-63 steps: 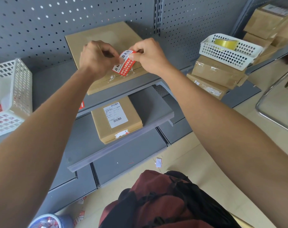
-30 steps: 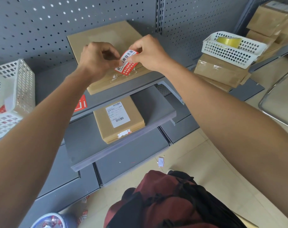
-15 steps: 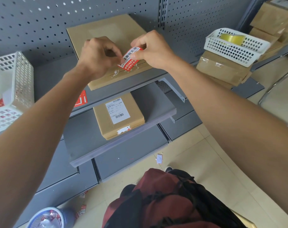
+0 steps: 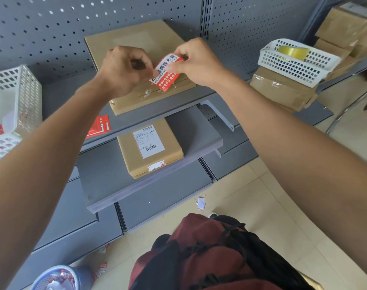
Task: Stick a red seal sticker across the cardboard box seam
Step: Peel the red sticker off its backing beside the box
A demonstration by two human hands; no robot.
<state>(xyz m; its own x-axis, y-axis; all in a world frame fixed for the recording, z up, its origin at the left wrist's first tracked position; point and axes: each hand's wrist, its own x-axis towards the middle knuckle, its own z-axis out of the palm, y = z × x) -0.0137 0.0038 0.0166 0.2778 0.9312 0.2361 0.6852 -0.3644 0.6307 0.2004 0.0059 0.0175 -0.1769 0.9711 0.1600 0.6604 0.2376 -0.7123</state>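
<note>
A flat cardboard box (image 4: 136, 40) lies on the upper grey shelf, its seam (image 4: 184, 80) running near the front edge with torn tape bits on it. Both hands hold a red and white seal sticker (image 4: 165, 74) just above that seam. My right hand (image 4: 196, 62) pinches the sticker's upper right end. My left hand (image 4: 124, 70) pinches its left edge with thumb and forefinger. The sticker's lower end hangs over the seam; whether it touches the box I cannot tell.
A second cardboard box (image 4: 150, 149) with a shipping label lies on the lower shelf (image 4: 107, 185). White baskets stand at the left (image 4: 13, 105) and the right (image 4: 295, 61), the right one holding a tape roll (image 4: 293, 52) atop taped boxes. Red sticker sheets (image 4: 98, 125) lie by my left forearm.
Both hands have kept hold of the sticker and shifted it slightly up and right over the box's seam. The camera view has drifted a little.
</note>
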